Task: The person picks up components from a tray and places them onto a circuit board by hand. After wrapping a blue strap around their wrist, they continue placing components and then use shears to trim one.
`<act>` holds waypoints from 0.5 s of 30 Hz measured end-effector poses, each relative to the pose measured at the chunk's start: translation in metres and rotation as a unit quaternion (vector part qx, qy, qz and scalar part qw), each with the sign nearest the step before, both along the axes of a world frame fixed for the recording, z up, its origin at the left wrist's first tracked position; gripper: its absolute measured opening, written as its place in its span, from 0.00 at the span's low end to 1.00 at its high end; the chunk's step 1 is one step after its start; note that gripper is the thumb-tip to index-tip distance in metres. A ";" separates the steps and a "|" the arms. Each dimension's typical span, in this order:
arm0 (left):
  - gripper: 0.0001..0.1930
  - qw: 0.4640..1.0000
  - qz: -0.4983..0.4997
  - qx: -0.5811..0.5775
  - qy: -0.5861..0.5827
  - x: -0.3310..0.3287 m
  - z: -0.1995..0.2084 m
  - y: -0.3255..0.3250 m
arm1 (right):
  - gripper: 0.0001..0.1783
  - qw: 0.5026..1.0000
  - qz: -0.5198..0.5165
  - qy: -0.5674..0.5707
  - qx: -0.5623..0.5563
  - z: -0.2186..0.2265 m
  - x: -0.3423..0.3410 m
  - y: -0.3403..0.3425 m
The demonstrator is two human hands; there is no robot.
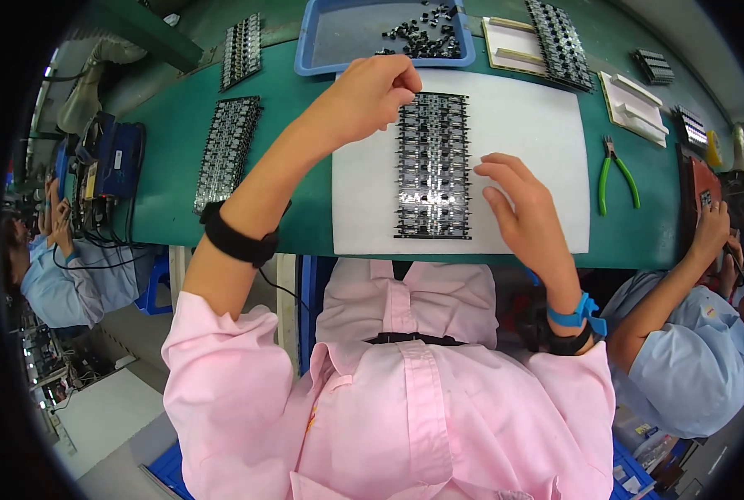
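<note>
A dark panel of circuit boards (pixel 434 167), with rows of small silvery and black parts, lies on a white sheet (pixel 539 133) in front of me. My left hand (pixel 372 98) is over the panel's far left corner. Its fingers are curled together in a pinch, and whatever they hold is hidden. Beside the panel's right edge is my right hand (pixel 518 204), its thumb and fingers apart and nothing between them. Beyond my left hand stands a blue tray (pixel 339 60) with small black components (pixel 426 37) heaped in its right part.
Further panels lie at left (pixel 226 150), far left (pixel 241 52) and far right (pixel 560 46). Green-handled cutters (pixel 615 177) rest right of the sheet, near a pale slotted holder (pixel 633 108). People in blue work at both sides; one person's hand (pixel 712 229) shows at right.
</note>
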State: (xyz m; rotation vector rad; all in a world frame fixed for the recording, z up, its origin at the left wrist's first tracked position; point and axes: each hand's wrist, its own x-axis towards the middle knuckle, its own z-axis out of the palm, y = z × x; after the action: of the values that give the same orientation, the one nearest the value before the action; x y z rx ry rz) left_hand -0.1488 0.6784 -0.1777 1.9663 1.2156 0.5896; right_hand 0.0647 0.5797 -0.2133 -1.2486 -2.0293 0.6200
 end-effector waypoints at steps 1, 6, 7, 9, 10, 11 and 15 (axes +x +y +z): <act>0.08 1.000 -0.001 -0.014 -0.002 0.006 -0.004 0.004 | 0.11 1.000 -0.004 0.006 0.011 -0.002 0.003 -0.002; 0.07 1.000 -0.022 -0.001 -0.002 0.026 -0.019 0.014 | 0.13 0.999 -0.005 0.000 0.048 -0.011 0.014 -0.005; 0.06 0.999 -0.028 0.020 -0.001 0.028 -0.022 0.016 | 0.13 0.999 0.001 -0.010 0.054 -0.013 0.017 -0.005; 0.06 0.998 -0.036 0.046 -0.013 0.031 -0.028 0.018 | 0.13 0.998 -0.004 -0.004 0.061 -0.016 0.020 -0.004; 0.06 0.996 -0.042 0.073 -0.030 0.032 -0.031 0.019 | 0.14 0.998 -0.007 -0.002 0.068 -0.017 0.021 -0.004; 0.05 0.993 -0.048 0.099 -0.046 0.033 -0.033 0.021 | 0.14 0.997 -0.011 0.000 0.074 -0.018 0.022 -0.003; 0.06 0.997 -0.037 0.071 -0.013 0.041 -0.032 0.023 | 0.14 0.996 -0.022 0.011 0.090 -0.022 0.028 0.000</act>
State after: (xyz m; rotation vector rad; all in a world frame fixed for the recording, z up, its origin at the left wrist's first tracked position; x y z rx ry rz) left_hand -0.1077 0.7016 -0.2098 2.1051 1.1054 0.6786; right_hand 0.0930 0.5799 -0.2348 -1.1714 -1.9855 0.4176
